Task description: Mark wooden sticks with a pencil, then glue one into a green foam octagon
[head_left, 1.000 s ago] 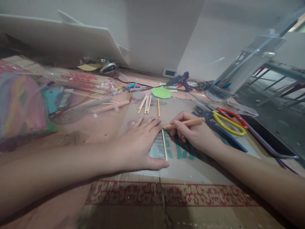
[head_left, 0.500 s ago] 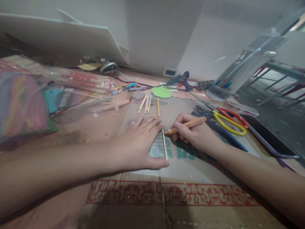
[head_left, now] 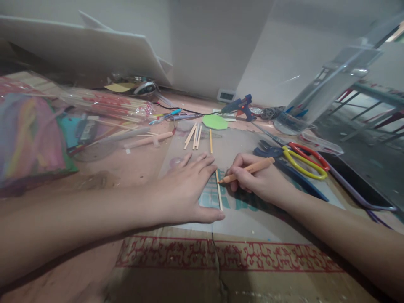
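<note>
A thin wooden stick (head_left: 220, 195) lies on the grey sheet (head_left: 192, 216). My left hand (head_left: 189, 189) rests flat with fingers spread and holds the stick down, index fingertip at its far end and thumb at its near end. In a pinch, my right hand (head_left: 249, 179) grips an orange marker pen (head_left: 257, 165). The pen's tip touches the stick, or nearly so, a little below its far end, and the far part of the stick looks yellow-orange. Beyond my hands lie a yellow-orange stick (head_left: 211, 141) and several plain sticks (head_left: 190, 136).
Behind the sticks sit a green disc (head_left: 214, 122) and a blue glue gun (head_left: 240, 107). On the right lie pliers (head_left: 293, 176), red-and-yellow-handled scissors (head_left: 304, 162) and a phone (head_left: 353, 181). A clear container (head_left: 293, 120) stands behind. Bags of craft supplies (head_left: 34, 139) fill the left.
My right hand has drawn the marker tip a short way along the stick towards me. More of the stick now looks coloured. My left hand has stayed in place.
</note>
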### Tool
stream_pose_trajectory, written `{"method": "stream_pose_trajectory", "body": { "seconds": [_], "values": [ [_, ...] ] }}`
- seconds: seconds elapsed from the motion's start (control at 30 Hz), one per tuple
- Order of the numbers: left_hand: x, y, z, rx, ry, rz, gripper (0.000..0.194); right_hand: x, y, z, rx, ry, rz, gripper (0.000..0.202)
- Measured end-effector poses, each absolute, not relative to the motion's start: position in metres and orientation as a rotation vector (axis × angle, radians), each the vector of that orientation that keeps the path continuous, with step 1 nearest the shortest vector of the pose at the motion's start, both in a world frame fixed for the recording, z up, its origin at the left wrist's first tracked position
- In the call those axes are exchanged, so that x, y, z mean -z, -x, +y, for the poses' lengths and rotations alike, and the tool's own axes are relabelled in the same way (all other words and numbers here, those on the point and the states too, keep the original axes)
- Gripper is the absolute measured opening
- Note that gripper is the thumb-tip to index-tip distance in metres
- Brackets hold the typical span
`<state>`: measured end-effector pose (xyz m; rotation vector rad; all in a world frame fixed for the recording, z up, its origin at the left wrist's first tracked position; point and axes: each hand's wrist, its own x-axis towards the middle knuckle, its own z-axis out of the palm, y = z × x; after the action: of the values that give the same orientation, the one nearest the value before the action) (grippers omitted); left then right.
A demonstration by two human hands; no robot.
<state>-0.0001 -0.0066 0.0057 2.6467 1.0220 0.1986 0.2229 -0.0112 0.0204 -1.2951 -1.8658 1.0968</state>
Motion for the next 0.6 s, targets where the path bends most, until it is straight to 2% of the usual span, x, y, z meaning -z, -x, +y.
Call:
{"method": "stream_pose_trajectory", "body": {
  "seconds": [0.43, 0.6],
  "values": [
    [-0.0058, -0.0007, -0.0070, -0.188, -2.641, 1.022, 0.100, -0.0191, -0.2199, -0.0093, -1.042, 1.290, -1.822, 0.021],
    [-0.0051, -0.0003, -0.0068, -0.201, -2.641, 1.021, 0.100, -0.0207, -0.2225, -0.0131, -1.133, 1.280, -1.857, 0.019]
  ]
}}
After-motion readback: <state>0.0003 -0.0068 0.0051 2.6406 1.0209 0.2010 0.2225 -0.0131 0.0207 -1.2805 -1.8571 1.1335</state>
